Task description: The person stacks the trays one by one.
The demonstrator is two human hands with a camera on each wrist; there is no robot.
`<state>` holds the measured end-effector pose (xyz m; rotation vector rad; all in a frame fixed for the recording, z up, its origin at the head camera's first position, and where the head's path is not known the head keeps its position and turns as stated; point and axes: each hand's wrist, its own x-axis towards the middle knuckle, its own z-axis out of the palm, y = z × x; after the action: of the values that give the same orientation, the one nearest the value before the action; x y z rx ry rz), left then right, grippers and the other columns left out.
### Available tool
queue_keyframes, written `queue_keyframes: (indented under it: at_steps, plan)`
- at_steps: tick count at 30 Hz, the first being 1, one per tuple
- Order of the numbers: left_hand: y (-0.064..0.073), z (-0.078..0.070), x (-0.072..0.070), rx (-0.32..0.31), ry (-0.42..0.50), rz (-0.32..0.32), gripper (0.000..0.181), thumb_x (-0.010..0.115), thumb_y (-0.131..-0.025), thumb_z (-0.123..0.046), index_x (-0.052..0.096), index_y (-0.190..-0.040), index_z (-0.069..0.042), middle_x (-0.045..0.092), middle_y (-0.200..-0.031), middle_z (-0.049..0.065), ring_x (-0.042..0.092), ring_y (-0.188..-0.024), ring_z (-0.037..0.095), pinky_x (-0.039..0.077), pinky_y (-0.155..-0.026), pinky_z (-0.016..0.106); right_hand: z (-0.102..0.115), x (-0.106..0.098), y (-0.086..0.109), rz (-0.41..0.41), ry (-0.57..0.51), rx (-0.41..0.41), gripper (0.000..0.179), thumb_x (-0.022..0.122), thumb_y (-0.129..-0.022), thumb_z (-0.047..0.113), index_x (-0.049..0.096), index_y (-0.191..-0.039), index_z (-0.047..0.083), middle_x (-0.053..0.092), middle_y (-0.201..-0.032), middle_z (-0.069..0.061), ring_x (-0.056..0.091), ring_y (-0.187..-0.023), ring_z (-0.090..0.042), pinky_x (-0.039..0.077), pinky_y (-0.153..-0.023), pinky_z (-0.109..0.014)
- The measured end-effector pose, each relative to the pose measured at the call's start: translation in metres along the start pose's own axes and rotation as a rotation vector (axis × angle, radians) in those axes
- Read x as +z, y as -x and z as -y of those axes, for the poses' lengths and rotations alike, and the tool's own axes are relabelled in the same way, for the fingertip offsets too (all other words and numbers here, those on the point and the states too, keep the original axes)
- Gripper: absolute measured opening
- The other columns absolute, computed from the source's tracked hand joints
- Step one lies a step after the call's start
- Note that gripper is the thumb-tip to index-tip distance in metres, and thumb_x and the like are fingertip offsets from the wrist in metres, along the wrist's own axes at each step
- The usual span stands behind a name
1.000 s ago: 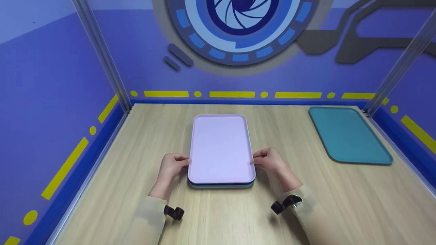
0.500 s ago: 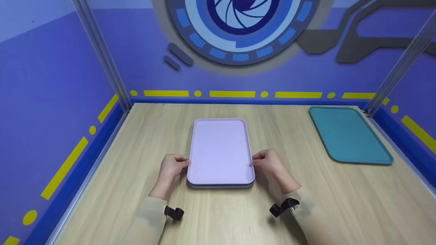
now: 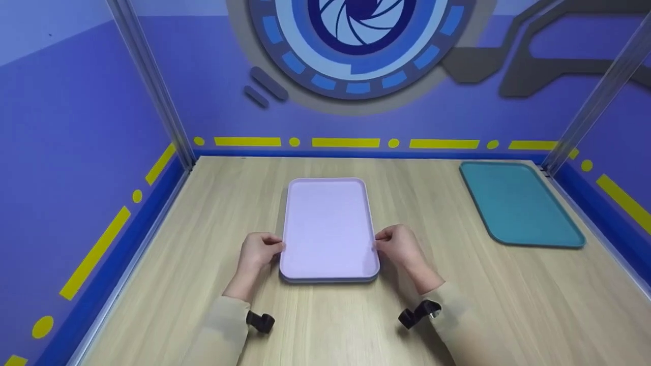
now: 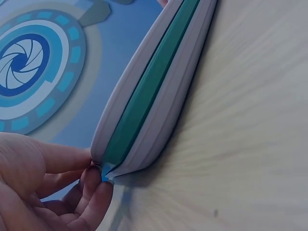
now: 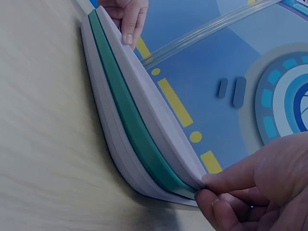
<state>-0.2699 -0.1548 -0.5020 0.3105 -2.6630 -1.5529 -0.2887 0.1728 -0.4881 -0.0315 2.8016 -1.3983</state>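
Observation:
A lilac tray lies on top of a stack in the middle of the table. Under it, the wrist views show the edge of a green tray and, lowest, more lilac tray edge. My left hand pinches the left rim of the top tray near its front, thumb above and fingers curled at the side of the stack. On the opposite rim, my right hand pinches the same tray in the same way. The rims of the stack lie nearly flush at the front.
A separate teal tray lies at the right rear of the wooden table. Blue printed walls enclose the table at the back and both sides. Black straps sit on both wrists.
The far end of the top lilac tray has come down and slightly toward me, onto the stack. The teal strip seen at the front is now covered. Both hands keep their grip.

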Motion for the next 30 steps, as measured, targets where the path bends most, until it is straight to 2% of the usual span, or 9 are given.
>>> queue_keyframes:
  at_steps: [3,6,9,11,15,20,23,27,30]
  plan:
    - [-0.002,0.002,0.000,-0.009,0.044,0.027,0.015,0.075,-0.087,-0.001,0.075,-0.101,0.006,0.074,-0.095,0.018,0.067,-0.079,0.020,0.056,-0.064,0.024,0.000,0.001,0.000,-0.011,0.019,-0.003,0.009,0.073,-0.083,-0.002,0.078,-0.090,-0.006,0.075,-0.077,-0.010,0.060,-0.067,-0.008,0.050,-0.061,-0.016]
    - [-0.005,0.005,0.001,-0.029,0.135,0.078,0.028,0.072,-0.090,0.003,0.070,-0.117,0.009,0.072,-0.113,0.026,0.071,-0.099,0.030,0.063,-0.082,0.032,-0.001,0.000,0.000,-0.011,0.020,-0.005,0.010,0.074,-0.082,-0.001,0.077,-0.091,-0.006,0.074,-0.077,-0.009,0.059,-0.068,-0.008,0.048,-0.061,-0.017]
    - [-0.008,0.010,0.003,-0.054,0.255,0.131,0.043,0.068,-0.092,0.007,0.061,-0.134,0.009,0.065,-0.133,0.030,0.065,-0.123,0.038,0.060,-0.099,0.039,-0.003,-0.002,-0.001,0.007,-0.014,0.010,0.012,0.074,-0.082,-0.001,0.076,-0.092,-0.006,0.073,-0.076,-0.008,0.059,-0.067,-0.008,0.048,-0.060,-0.017]
    - [-0.010,0.013,0.004,-0.074,0.345,0.161,0.049,0.066,-0.093,0.010,0.056,-0.141,0.008,0.059,-0.141,0.030,0.059,-0.132,0.041,0.057,-0.105,0.043,-0.005,-0.003,-0.002,0.038,-0.052,0.022,0.013,0.074,-0.083,0.000,0.074,-0.094,-0.007,0.072,-0.075,-0.007,0.060,-0.066,-0.008,0.049,-0.059,-0.017]
    - [-0.012,0.019,0.005,-0.091,0.454,0.173,0.052,0.064,-0.092,0.013,0.055,-0.143,0.006,0.055,-0.146,0.030,0.053,-0.139,0.042,0.053,-0.110,0.044,-0.011,-0.007,-0.007,0.142,-0.141,0.042,0.020,0.074,-0.086,0.002,0.069,-0.102,-0.010,0.069,-0.074,-0.004,0.062,-0.061,-0.008,0.051,-0.056,-0.018]
    - [-0.013,0.021,0.004,-0.094,0.476,0.160,0.051,0.065,-0.091,0.013,0.057,-0.141,0.006,0.057,-0.145,0.029,0.054,-0.138,0.041,0.053,-0.110,0.043,-0.022,-0.016,-0.017,0.263,-0.205,0.047,0.034,0.071,-0.094,0.009,0.064,-0.121,-0.011,0.070,-0.085,-0.004,0.065,-0.068,-0.009,0.050,-0.058,-0.020]
    - [-0.013,0.021,0.004,-0.095,0.476,0.159,0.051,0.065,-0.091,0.012,0.057,-0.141,0.007,0.057,-0.144,0.030,0.054,-0.137,0.041,0.054,-0.109,0.042,-0.030,-0.026,-0.022,0.254,-0.200,0.005,0.041,0.067,-0.099,0.015,0.060,-0.133,-0.007,0.070,-0.104,-0.013,0.067,-0.084,-0.014,0.054,-0.068,-0.022]
    - [-0.013,0.021,0.004,-0.092,0.470,0.159,0.051,0.067,-0.091,0.011,0.057,-0.141,0.007,0.057,-0.144,0.030,0.054,-0.137,0.041,0.055,-0.107,0.041,-0.043,-0.044,-0.026,0.166,-0.147,-0.086,0.050,0.063,-0.103,0.023,0.051,-0.147,0.002,0.061,-0.138,-0.024,0.064,-0.118,-0.033,0.056,-0.096,-0.038]
    - [-0.012,0.021,0.004,-0.092,0.461,0.162,0.051,0.067,-0.091,0.011,0.057,-0.140,0.006,0.057,-0.144,0.029,0.054,-0.137,0.041,0.056,-0.106,0.039,-0.056,-0.058,-0.026,0.101,-0.120,-0.126,0.058,0.061,-0.104,0.027,0.042,-0.155,0.006,0.045,-0.157,-0.024,0.046,-0.142,-0.043,0.044,-0.116,-0.054]
